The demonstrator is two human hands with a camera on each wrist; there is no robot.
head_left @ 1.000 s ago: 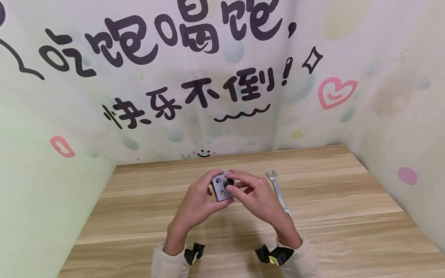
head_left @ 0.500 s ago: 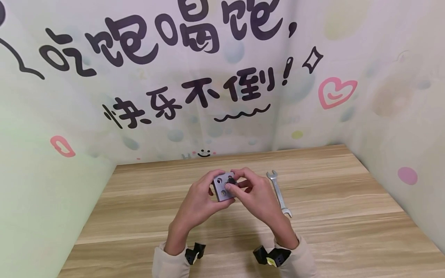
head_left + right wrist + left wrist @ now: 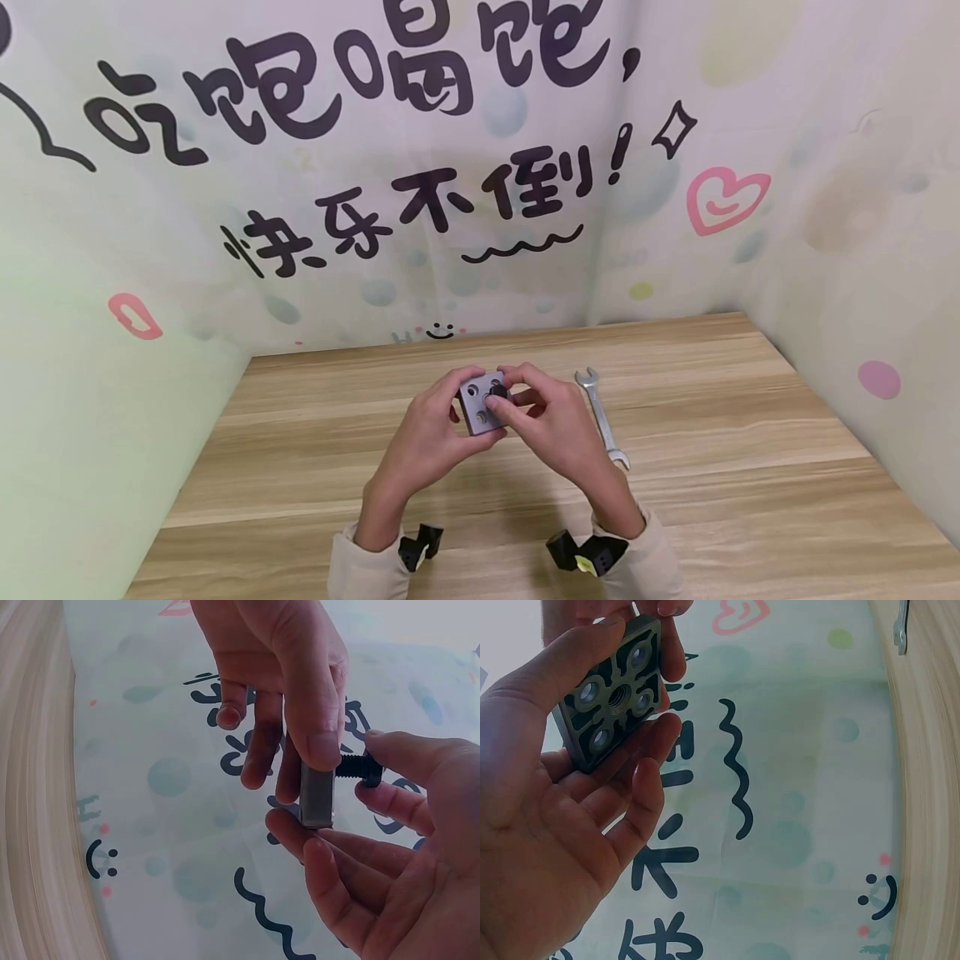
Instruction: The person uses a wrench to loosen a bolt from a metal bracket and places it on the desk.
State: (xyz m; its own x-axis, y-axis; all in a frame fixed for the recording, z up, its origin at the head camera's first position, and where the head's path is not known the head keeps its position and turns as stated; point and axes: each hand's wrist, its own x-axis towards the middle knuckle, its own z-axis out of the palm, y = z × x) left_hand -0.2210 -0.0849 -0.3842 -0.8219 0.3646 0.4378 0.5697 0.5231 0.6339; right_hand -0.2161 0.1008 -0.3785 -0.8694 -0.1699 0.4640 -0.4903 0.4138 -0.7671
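My left hand (image 3: 423,437) grips a square grey metal plate (image 3: 472,412) by its edges, up in front of me above the table. On its ribbed back (image 3: 609,712), the left wrist view shows a threaded centre hole and several holes around it. With thumb and fingers my right hand (image 3: 558,425) pinches the head of a black bolt (image 3: 361,769). The bolt's threaded shank meets the plate's front face at a right angle, and a length of thread shows between head and plate. Some of the right hand's fingers sit under the plate's lower edge.
A double open-ended wrench (image 3: 602,418) lies on the wooden table (image 3: 300,467), just right of my right hand. A printed curtain wall (image 3: 360,292) stands behind the table, with more wall panels on both sides.
My right index finger has shifted up off the bolt head, so more of the plate and bolt shows. The right wrist moved slightly left, uncovering the wrench's near end.
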